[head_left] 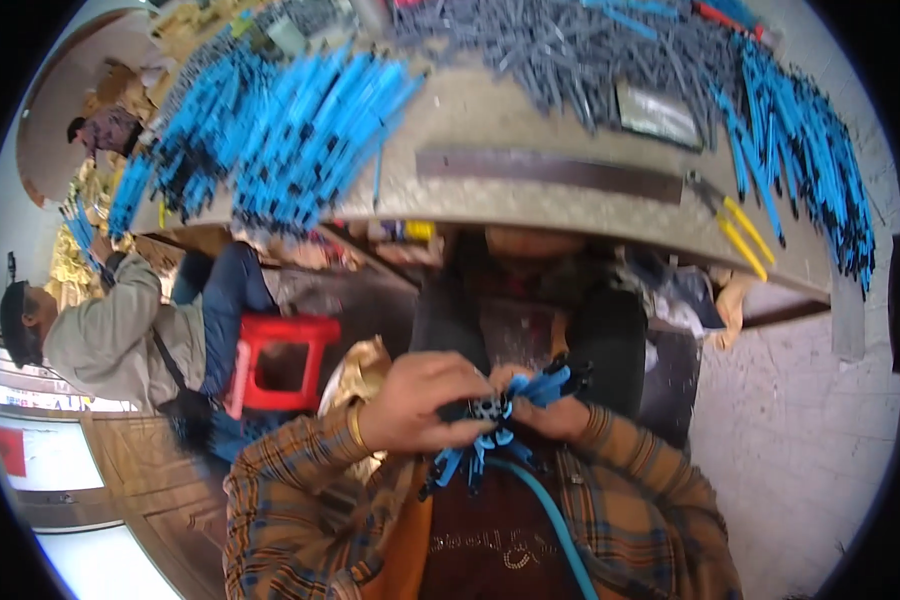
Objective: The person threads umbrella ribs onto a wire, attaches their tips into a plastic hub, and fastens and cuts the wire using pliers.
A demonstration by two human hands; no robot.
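Close to my lap, both hands meet on a cluster of blue strips with black tips [545,386], which fan out around a small round black hub [486,408]. My left hand [420,400] is closed, its thumb and fingers pinching the hub from the left. Curled round the blue strips on the other side is my right hand [558,414], with its fingertips partly hidden behind them. More black-tipped strips hang below the hub against my dark top. A teal cord [560,520] runs down my front.
On the worktable [450,110] lie bundles of blue strips [315,135], more blue strips at right [795,150], a heap of grey strips [560,55], a dark flat bar [550,172] and yellow-handled pliers [740,232]. A red stool [282,360] and a seated person [120,320] are at left.
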